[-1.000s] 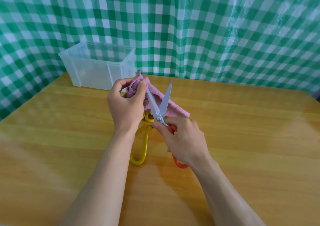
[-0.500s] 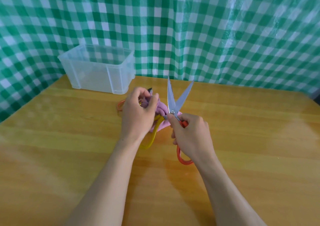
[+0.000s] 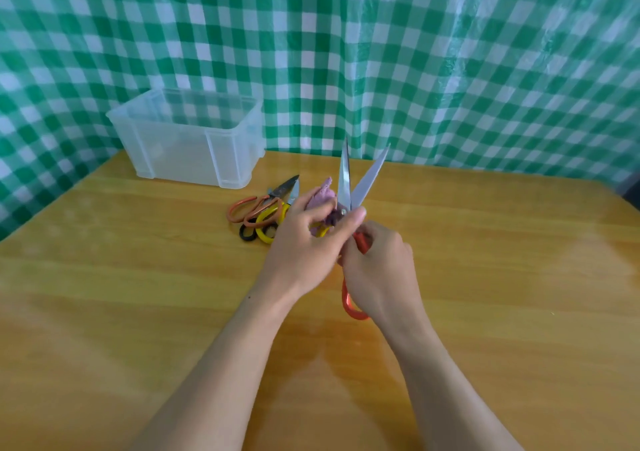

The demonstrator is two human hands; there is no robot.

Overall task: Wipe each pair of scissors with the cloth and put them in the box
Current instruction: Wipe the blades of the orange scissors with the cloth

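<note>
Both busy: right grip (image 3: 377, 270) clasps red scissors (image 3: 364, 187), left grip (image 3: 301, 239) pinches cloth (image 3: 323, 196).

Counter (image 3: 485, 277): glossy wood grain. Box (image 3: 180, 152), far left: translucent matt plastic. Held scissors (image 3: 344, 173): smooth bright metal blades. Cloth (image 3: 323, 196): soft purple fabric.

No readable text, brand or number anywhere; any mark on the scissors (image 3: 367, 180) perhaps too small.
</note>
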